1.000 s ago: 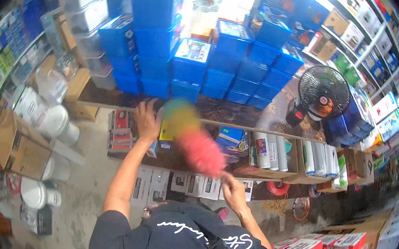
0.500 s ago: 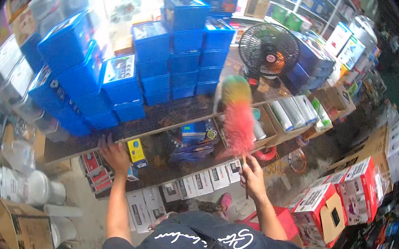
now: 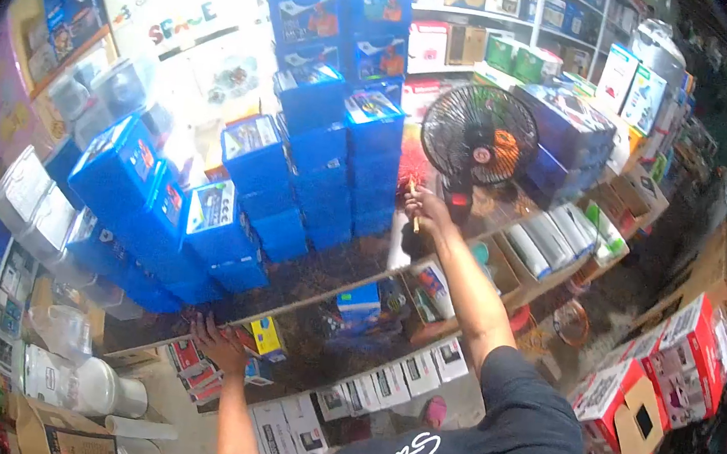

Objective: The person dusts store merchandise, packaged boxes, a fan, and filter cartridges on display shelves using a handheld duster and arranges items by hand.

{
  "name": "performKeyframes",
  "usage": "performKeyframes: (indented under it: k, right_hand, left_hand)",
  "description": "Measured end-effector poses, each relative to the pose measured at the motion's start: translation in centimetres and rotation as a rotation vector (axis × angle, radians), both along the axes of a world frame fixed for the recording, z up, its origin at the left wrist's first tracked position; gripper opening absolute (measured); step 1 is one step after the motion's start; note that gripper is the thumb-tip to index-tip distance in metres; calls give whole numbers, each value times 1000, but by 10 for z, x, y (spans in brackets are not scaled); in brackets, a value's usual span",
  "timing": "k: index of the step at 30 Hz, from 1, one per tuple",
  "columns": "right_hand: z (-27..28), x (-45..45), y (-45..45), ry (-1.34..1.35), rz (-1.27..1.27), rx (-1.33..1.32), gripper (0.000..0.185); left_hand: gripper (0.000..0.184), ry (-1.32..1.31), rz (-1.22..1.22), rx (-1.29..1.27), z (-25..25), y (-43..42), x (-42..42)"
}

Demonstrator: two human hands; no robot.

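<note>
My right hand [image 3: 428, 209] is closed round the thin handle of a duster, stretched over the counter beside a black fan [image 3: 479, 142]. The duster's red fluffy head [image 3: 410, 162] shows between the fan and the stacked blue boxes [image 3: 372, 165]; its far part is hidden behind the boxes. At the counter's front edge [image 3: 319, 305], my left hand [image 3: 220, 345] rests with its fingers apart, holding nothing. A yellow box [image 3: 265, 336] lies just right of it on the lower shelf.
White tubs [image 3: 94, 386] stand on the floor at the left. Cartons of rolls [image 3: 530, 249] sit on the lower shelf at the right, with red-and-white boxes [image 3: 680, 362] beyond. Clear plastic containers [image 3: 31, 189] are stacked at the counter's left end.
The duster has swung from in front of the counter to over it, its head now partly behind the boxes. My right arm reaches farther forward. My left hand stays at the counter edge.
</note>
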State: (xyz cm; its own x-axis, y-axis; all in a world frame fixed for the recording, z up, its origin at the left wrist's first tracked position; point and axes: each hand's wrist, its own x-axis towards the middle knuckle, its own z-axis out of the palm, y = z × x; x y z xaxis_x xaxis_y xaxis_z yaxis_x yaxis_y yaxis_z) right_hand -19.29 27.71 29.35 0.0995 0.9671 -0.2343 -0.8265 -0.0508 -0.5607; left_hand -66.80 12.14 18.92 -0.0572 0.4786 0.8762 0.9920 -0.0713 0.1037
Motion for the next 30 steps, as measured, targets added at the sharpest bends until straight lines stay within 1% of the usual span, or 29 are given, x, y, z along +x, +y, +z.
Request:
performKeyframes:
  k: [1,3,5,6,7,8,9,10,11,12,13,14,15,16,17,18,20,21,22,23,24,25,26,27,28,29,30]
  right_hand:
    - [-5,10,30,2,45,-10,21]
    - [-37,39,88,129,240,110,22]
    - [-24,28,81,75,64,-2,25]
    - [-34,30,79,92,145,77,23]
    - [-37,23,64,163,71,67,16]
    - [-40,23,42,338,217,130,13]
    - [-10,-5,-13,206,-12,114,9]
    - [-15,-8,-46,103,39,82,4]
    - [-21,-11,-79,1,91,54,4]
    - [-28,-15,-121,79,116,-19,5]
    - [-37,-19,-165,189,189,11,12]
    - [-28,-35,-213,-28,45,43,29]
    - [-34,-43,-256,-74,24,-82,40]
    - [-48,-48,-298,-89,9,-62,40]
    - [-65,-54,-337,-136,-10,-146,37]
    - [-74,-62,-374,-274,-56,-240,33]
    - [-98,-68,-442,-406,-119,-372,28]
    - [-122,-71,-469,-484,-138,-441,27]
    - [-145,-78,-492,-826,-208,-580,22]
    - [-147,-89,-512,-914,-260,-715,22]
    - [-148,-98,-526,-1005,-300,-846,21]
    - [-155,-106,-538,-881,-373,-858,23]
    - [-172,-112,-547,-875,-378,-870,23]
    - [-192,-115,-555,-919,-422,-885,25]
    - [-195,-117,-559,-964,-460,-897,26]
    - [-198,-116,-564,-1030,-395,-915,26]
    - [-197,-114,-565,-1033,-373,-913,26]
  left_hand:
    - [43,8,16,9,-3,2,-1]
    - [44,-11,27,-10,-1,3,1]
    - [46,-45,4,-33,-4,2,2]
    - [45,-49,-2,-53,-9,3,-2]
    - [45,-30,10,-30,-10,4,-4]
    - [44,-15,10,-2,-11,7,-3]
    - [43,-46,35,12,-18,10,-5]
    - [45,-23,51,-10,-22,13,-11]
    - [48,2,59,-30,-27,18,-19]
    - [49,43,4,48,-38,23,-26]
    - [49,5,69,11,-42,21,-22]
    - [48,-26,124,-28,-38,18,-18]
    - [47,-56,101,-127,-31,15,-17]
    - [46,-76,78,-229,-25,13,-18]
    - [44,39,101,-207,-31,13,-23]
    - [42,152,127,-176,-34,17,-26]
    - [39,-28,-73,27,-17,11,-10]
    - [39,127,55,-36,-11,5,-5]
    - [38,172,90,-42,-23,11,-16]
    - [38,216,134,-44,-33,17,-25]
    - [37,51,-23,56,-10,5,-5]
    - [37,55,-42,50,-13,8,-6]
    - [35,89,-29,97,-19,14,-15]
    - [33,123,-11,142,-23,18,-21]
    - [35,136,68,95,-24,18,-22]
    - [36,213,10,97,-32,27,-30]
    - [37,226,37,56,-27,22,-27]
